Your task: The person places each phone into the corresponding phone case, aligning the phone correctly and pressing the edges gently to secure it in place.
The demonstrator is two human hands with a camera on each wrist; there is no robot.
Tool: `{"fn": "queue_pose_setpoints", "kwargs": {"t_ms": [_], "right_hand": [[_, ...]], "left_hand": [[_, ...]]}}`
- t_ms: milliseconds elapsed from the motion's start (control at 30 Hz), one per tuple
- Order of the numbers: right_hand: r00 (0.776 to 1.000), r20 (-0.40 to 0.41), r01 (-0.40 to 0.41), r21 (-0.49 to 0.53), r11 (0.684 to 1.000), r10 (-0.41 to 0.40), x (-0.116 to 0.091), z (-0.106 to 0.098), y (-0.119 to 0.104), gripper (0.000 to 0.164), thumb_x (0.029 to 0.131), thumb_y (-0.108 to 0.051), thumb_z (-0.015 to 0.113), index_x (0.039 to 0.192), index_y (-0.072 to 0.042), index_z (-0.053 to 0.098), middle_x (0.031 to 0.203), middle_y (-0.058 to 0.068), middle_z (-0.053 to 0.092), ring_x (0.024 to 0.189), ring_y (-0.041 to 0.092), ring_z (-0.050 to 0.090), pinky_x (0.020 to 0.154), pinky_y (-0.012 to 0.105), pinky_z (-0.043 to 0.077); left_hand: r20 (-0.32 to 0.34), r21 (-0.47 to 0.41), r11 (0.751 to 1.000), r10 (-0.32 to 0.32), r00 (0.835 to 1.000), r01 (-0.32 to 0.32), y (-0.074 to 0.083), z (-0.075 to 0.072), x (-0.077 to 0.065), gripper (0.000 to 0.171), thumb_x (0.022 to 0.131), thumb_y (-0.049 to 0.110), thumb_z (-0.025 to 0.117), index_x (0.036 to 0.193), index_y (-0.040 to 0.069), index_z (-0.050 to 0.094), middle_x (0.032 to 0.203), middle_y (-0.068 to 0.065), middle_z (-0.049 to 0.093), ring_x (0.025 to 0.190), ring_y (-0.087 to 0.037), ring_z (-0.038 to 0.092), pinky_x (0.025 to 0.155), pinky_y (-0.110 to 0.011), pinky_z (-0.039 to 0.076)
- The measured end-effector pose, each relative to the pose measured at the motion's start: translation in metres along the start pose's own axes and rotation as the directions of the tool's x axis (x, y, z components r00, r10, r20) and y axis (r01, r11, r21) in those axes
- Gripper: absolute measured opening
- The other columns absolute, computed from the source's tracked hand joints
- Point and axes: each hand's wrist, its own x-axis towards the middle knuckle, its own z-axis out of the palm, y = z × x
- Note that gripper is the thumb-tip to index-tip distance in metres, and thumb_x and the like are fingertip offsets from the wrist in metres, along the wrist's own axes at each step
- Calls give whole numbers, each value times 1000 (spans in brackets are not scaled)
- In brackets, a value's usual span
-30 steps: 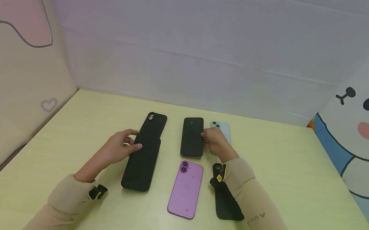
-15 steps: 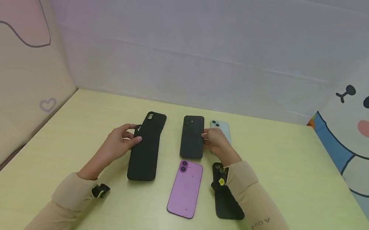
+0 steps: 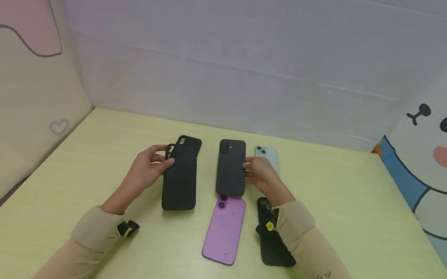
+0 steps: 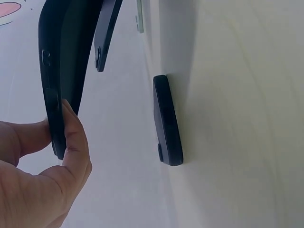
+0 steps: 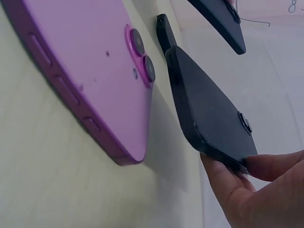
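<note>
My left hand (image 3: 149,168) pinches a black phone case (image 3: 180,184) by its left edge, thumb on one side and fingers on the other. The case, also in the left wrist view (image 4: 53,66), is raised and overlaps a black phone (image 3: 190,144) lying behind it. My right hand (image 3: 262,174) pinches a dark grey phone (image 3: 231,169) by its right edge. In the right wrist view this phone (image 5: 209,104) is held tilted above the table, camera side showing. A purple phone (image 3: 223,231) lies just in front of it, lenses up.
A pale blue phone (image 3: 268,153) lies at the back, partly hidden by my right hand. Another black phone (image 3: 275,248) lies at the right front, partly under my right sleeve and wrist camera. Cloth walls (image 3: 230,68) bound the yellow table (image 3: 345,214) at the back and sides.
My left hand has moved away from me and slightly right with the case, baring its camera cutout. The dark grey phone has tilted and shifted slightly left, its lower edge now at the purple phone's top.
</note>
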Motion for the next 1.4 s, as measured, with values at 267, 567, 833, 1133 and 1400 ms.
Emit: {"fn": "queue_pose_setpoints", "kwargs": {"t_ms": [267, 567, 833, 1133, 1400], "right_hand": [[1000, 16, 17, -4, 1000, -17, -9, 5, 2, 44, 93, 0, 33, 137, 1, 33, 130, 19, 43, 100, 25, 54, 97, 41, 43], [998, 49, 31, -2, 1000, -31, -15, 12, 5, 42, 93, 0, 33, 134, 2, 36, 122, 19, 49, 95, 24, 56, 96, 42, 43], [997, 63, 51, -11, 999, -50, -22, 17, 5, 41, 92, 0, 36, 133, 1, 37, 115, 16, 52, 89, 21, 57, 87, 38, 47], [994, 80, 81, 4, 997, -81, -26, 20, 7, 37, 92, 0, 39, 129, 0, 40, 93, 7, 56, 76, 16, 58, 72, 31, 49], [992, 103, 66, 25, 998, -68, -28, 20, 9, 37, 93, -1, 39, 129, -5, 41, 91, 5, 53, 76, 16, 56, 69, 28, 49]], "left_hand": [[-21, -102, 995, -11, 1000, 9, 2, 6, 5, 50, 90, 19, 58, 135, 7, 40, 106, -21, 63, 83, -11, 67, 72, -27, 53], [-18, -121, 993, -5, 1000, 3, 5, 12, 9, 49, 90, 20, 57, 135, 9, 40, 104, -20, 62, 88, -16, 67, 70, -21, 52], [-19, -140, 990, -20, 1000, 17, 8, 18, 12, 50, 90, 19, 58, 136, 9, 39, 110, -20, 61, 90, -18, 67, 72, -23, 53], [-25, -134, 991, -9, 1000, 6, 13, 25, 14, 49, 89, 18, 58, 134, 8, 41, 109, -21, 63, 90, -19, 67, 75, -25, 53], [-30, -166, 986, 15, 999, -20, 13, 29, 15, 45, 89, 16, 58, 130, 5, 44, 105, -23, 64, 82, -10, 66, 72, -20, 52]]}}
